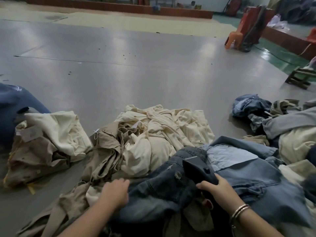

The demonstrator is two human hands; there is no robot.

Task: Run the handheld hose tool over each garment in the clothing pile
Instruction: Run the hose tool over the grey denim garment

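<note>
1. Your right hand (pixel 220 190), in the lower right of the frame, curls round the dark handheld hose tool (pixel 198 171); the tool's long axis runs from your palm up and to the left, and its flat head rests on the dark denim garment (pixel 164 189).
2. Your left hand (pixel 116 190), lower centre, lies on the left edge of that same denim with fingers bent over the cloth; whether it pinches or only presses cannot be told.
3. The relation that matters: the denim lies directly between your two hands, the tool-bearing right hand the nearer to its middle. A lighter denim garment (pixel 248 168) adjoins it to the right.
4. The rest of the clothing pile (pixel 153 134) lies beyond your hands, toward frame centre: cream and khaki pieces, heaped and creased.
5. Separate heaps sit at left (pixel 47 139) and at right (pixel 290 127).
6. Everything lies on a smooth grey floor (pixel 119 69), glossy with reflections.
7. The room is wide; an orange chair (pixel 239 36) stands at upper right, well apart.
</note>
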